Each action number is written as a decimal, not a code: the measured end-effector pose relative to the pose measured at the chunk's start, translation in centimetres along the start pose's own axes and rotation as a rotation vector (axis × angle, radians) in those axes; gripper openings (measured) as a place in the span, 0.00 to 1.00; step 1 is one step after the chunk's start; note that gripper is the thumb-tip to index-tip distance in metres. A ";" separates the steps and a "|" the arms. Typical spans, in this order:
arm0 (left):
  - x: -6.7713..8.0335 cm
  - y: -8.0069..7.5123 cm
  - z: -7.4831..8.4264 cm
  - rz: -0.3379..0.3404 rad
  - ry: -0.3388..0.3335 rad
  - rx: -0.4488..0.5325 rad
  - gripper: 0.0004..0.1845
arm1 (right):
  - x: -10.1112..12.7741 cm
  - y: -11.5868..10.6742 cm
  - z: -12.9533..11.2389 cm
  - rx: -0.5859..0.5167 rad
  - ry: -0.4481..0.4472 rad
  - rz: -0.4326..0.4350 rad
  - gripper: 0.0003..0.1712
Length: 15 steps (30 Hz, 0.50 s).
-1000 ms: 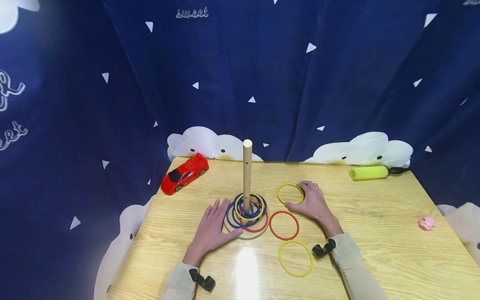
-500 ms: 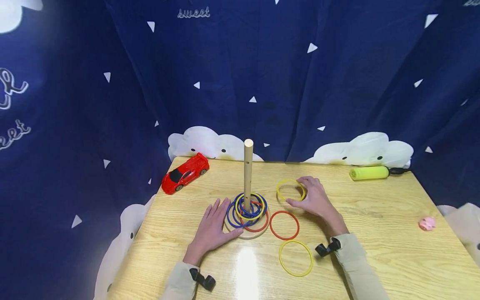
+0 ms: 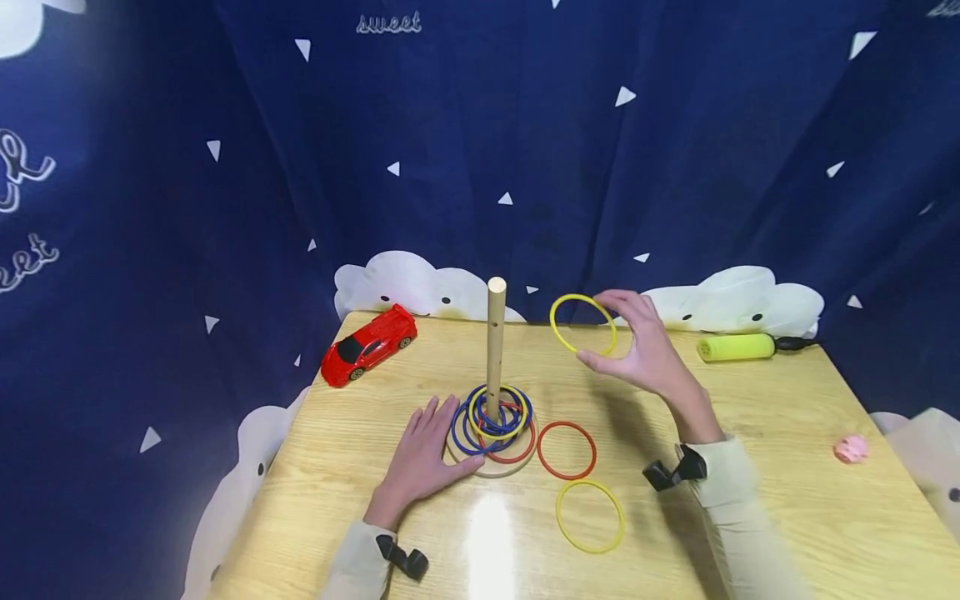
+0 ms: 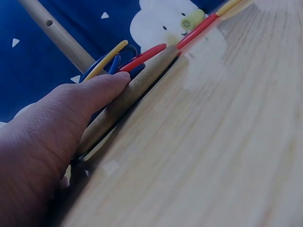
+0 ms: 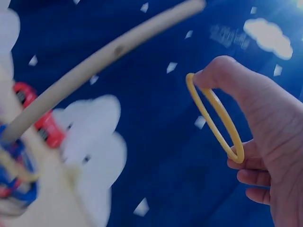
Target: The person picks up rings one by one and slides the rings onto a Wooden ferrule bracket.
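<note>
A yellow ring (image 3: 561,335) is held up in the air by my right hand (image 3: 637,346), the thumb at its near side and fingers at its far side. The right wrist view shows the same ring (image 5: 208,116) pinched between thumb and fingertips against the curtain. Left of it stands a wooden peg (image 3: 495,350) on a round wooden base (image 3: 491,468), with several blue, red and yellow rings (image 3: 517,454) around its foot. My left hand (image 3: 420,462) lies at the left of the base, fingers extended; in the left wrist view its thumb (image 4: 106,87) rests on the base's edge.
A red ring (image 3: 542,454) and another yellow ring (image 3: 621,521) lie on the table (image 3: 750,425), right of the base. A red toy car (image 3: 369,346) sits at the back left. A yellow-green pump (image 3: 737,347) and a pink pig toy (image 3: 852,449) lie at the right.
My right hand has raised the yellow ring from the tabletop to well above it, towards the back. The left hand keeps its place by the base.
</note>
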<state>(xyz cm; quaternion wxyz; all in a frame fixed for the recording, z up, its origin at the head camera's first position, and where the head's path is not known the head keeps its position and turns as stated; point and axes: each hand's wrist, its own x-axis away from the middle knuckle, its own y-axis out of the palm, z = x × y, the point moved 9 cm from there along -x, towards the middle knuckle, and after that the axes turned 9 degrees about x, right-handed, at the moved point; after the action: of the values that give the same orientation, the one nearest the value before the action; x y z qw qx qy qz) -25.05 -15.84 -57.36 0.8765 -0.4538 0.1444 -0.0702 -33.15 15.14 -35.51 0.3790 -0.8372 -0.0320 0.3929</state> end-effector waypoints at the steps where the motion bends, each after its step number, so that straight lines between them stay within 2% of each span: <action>1: 0.0 -0.1 -0.1 0.001 -0.003 -0.003 0.61 | -0.8 -0.8 -0.9 -0.021 -0.028 0.021 0.44; 5: 0.1 -0.1 -0.2 -0.007 -0.012 -0.008 0.62 | -3.4 -3.2 -4.3 -0.100 -0.132 0.093 0.45; 8: 0.0 0.0 -0.2 -0.021 -0.017 -0.009 0.62 | -4.9 -4.1 -6.2 -0.142 -0.180 0.120 0.46; 15: -0.2 -0.1 -0.1 -0.027 -0.013 -0.019 0.62 | -7.2 -3.4 -9.9 -0.179 -0.258 0.099 0.48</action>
<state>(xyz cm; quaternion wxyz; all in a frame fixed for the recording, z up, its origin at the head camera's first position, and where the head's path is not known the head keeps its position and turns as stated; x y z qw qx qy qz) -25.23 -15.91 -57.33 0.8721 -0.4643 0.1335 -0.0776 -30.56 8.98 -24.68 0.2759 -0.8107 -0.0740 0.5110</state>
